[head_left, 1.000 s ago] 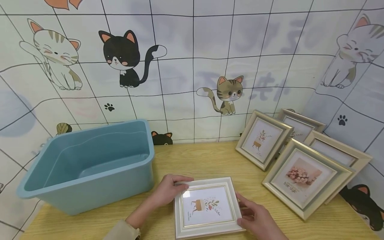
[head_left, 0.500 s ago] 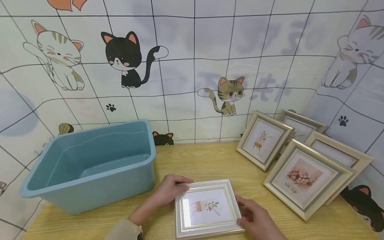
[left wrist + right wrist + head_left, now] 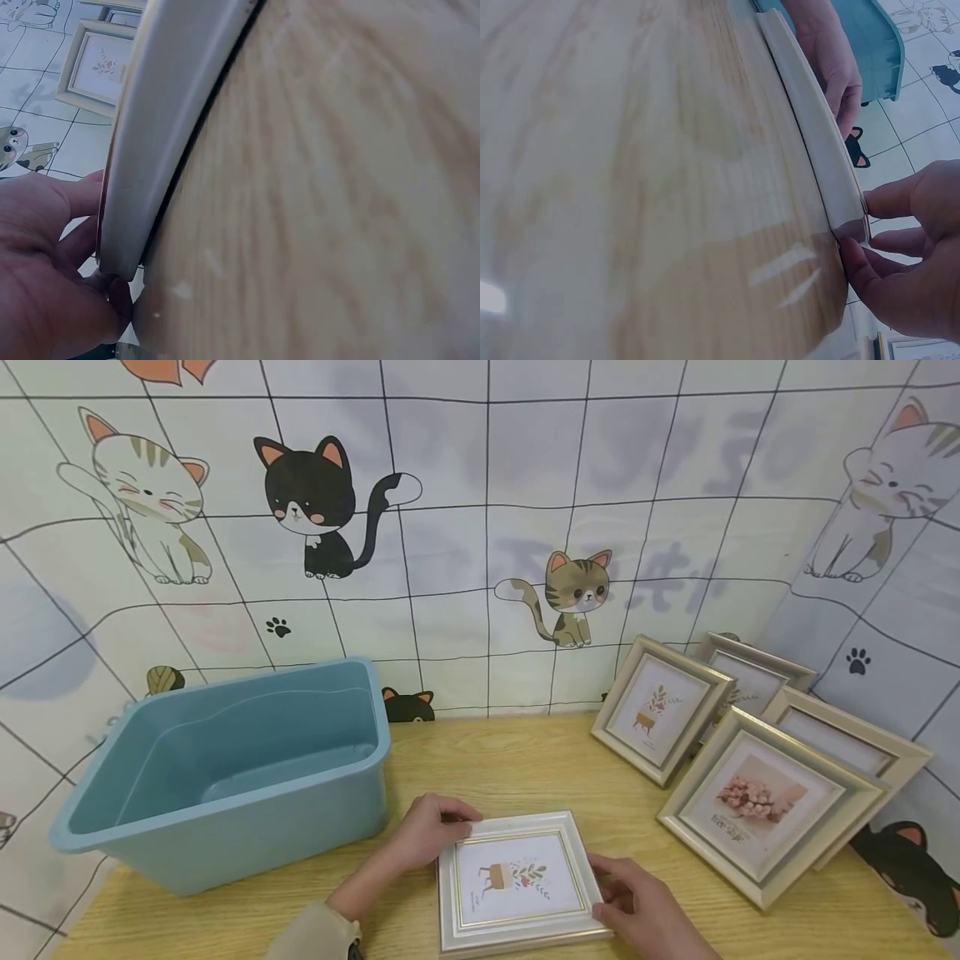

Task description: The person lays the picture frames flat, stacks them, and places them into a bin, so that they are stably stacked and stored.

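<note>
A white picture frame [image 3: 517,917] with a gold inner line lies sideways at the front middle, its print of a plant in an orange pot turned on its side. My left hand [image 3: 429,833] grips its far left corner, the thumb on the rim. At the right side, my right hand [image 3: 643,906] holds the edge between thumb and fingers. In the right wrist view, the right thumb [image 3: 857,270] is at the lower edge and the fingertips lie along the other face. The left wrist view shows the left hand [image 3: 52,262] at the frame's end, close over the wooden table.
A blue plastic tub [image 3: 247,839] stands at the left on the wooden table [image 3: 487,760]. Several frames lean together at the right, including a gold one with a flower photo [image 3: 750,806] and a smaller plant-print frame [image 3: 652,714]. A cat-patterned wall covering [image 3: 450,552] rises behind.
The white frame's far edge has come slightly lower in the head view. Glare on its glass grew, then faded. Both hands keep their hold in nearly the same places.
</note>
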Motion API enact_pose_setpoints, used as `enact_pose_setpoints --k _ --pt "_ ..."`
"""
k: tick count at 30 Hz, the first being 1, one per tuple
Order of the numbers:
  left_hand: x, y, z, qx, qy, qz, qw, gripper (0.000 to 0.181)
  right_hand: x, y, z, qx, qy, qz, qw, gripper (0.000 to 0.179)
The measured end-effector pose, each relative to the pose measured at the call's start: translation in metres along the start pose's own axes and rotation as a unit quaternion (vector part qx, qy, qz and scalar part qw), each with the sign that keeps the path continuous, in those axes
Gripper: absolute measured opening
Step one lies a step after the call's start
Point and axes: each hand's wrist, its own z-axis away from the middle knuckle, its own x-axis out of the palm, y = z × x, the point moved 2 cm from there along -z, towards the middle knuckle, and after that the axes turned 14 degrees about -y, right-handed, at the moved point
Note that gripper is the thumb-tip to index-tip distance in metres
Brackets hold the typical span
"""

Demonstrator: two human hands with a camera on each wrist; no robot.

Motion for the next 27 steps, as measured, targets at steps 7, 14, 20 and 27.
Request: enact_pose_setpoints --k 7,14,20,27 --pt "0.0 0.0 -0.002 -0.004 -0.003 -0.001 1.0 0.016 0.001 0.001 0.001 -0.003 0.0 -0.003 1.0 0.058" --pt "-0.001 0.001 -0.001 -0.009 -0.006 0.005 0.9999 0.016 0.0 0.001 0.002 -0.003 -0.012 -0.009 0.9999 0.057" --pt "-0.001 -0.001 -0.003 -0.004 -0.01 0.009 0.9999 0.017 -0.003 -0.001 0.003 0.0 -0.019 -0.008 0.9998 0.054" --pt "-0.001 0.0 -0.003 -0.005 -0.01 0.01 0.9999 0.017 -0.012 -0.004 0.006 -0.002 -0.006 0.012 0.9999 0.051"
